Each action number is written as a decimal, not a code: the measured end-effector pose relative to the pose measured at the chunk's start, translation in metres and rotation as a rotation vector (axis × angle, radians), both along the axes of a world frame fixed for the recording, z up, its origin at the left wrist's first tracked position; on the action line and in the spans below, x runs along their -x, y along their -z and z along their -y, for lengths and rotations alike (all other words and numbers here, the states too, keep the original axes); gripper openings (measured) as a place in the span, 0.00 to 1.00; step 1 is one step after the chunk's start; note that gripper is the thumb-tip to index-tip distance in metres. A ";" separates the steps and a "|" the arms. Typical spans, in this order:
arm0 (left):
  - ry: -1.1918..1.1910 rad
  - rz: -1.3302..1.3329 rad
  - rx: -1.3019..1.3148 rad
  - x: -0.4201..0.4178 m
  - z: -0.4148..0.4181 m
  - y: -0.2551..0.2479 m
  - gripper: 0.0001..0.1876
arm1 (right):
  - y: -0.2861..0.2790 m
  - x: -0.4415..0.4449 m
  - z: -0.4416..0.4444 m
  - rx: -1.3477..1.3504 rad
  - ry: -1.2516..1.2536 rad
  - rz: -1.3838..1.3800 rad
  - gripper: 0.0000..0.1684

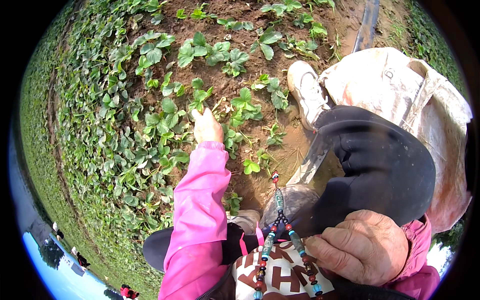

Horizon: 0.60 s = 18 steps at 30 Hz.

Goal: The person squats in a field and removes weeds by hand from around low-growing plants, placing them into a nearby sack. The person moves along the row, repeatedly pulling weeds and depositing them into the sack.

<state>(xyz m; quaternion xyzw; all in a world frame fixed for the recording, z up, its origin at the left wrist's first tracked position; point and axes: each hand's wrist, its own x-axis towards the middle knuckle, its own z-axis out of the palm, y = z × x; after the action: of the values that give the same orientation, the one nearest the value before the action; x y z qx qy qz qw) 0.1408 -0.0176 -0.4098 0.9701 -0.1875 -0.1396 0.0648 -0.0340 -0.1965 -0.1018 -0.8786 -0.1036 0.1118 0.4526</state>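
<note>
My left hand [207, 127] reaches forward from a pink sleeve into a bed of strawberry plants. Its thumb and index finger come down at the foot of a small strawberry plant [198, 94], whose leaves rise just beyond them. The fingertips are hidden, so I cannot tell whether they grip the stem. Close to my body, beside my bent knee, my right hand [360, 247] has its fingers curled in; its palm is hidden and nothing shows in it. A bead necklace [279, 200] hangs down between my arms.
A stained white woven sack [378, 80] lies to the right, beyond my bent leg [378, 165]. My white shoe [305, 93] stands on wet soil at the bed's edge. A dark plastic strip [366, 26] runs along the muddy furrow. Dense strawberry foliage [108, 123] covers the left; distant people appear lower left.
</note>
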 end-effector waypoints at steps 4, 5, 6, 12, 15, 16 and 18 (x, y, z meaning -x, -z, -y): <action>0.096 0.060 0.064 0.005 -0.012 0.008 0.13 | -0.002 -0.001 -0.001 0.039 0.000 0.026 0.22; 0.108 0.045 0.077 0.007 -0.013 0.006 0.13 | -0.002 -0.001 -0.001 0.043 -0.001 0.027 0.22; 0.119 0.029 0.091 0.008 -0.014 0.003 0.14 | -0.002 0.000 -0.001 0.049 -0.002 0.027 0.21; 0.156 -0.035 0.159 0.013 -0.027 0.012 0.19 | -0.001 0.000 -0.001 0.004 0.015 0.009 0.22; 0.130 0.127 0.197 -0.002 -0.022 0.014 0.26 | -0.002 0.000 0.000 0.011 0.006 0.018 0.23; 0.121 0.172 0.206 -0.007 -0.018 0.012 0.26 | -0.001 0.000 0.000 0.013 0.001 0.018 0.23; 0.006 0.022 0.055 -0.015 -0.011 0.011 0.25 | -0.001 -0.001 0.000 0.018 -0.006 0.018 0.23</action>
<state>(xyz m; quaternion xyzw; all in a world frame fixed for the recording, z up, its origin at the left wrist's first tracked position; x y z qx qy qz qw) 0.1559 -0.0067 -0.4206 0.9689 -0.1948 -0.1239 0.0892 -0.0326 -0.1963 -0.1006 -0.8833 -0.1092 0.1063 0.4433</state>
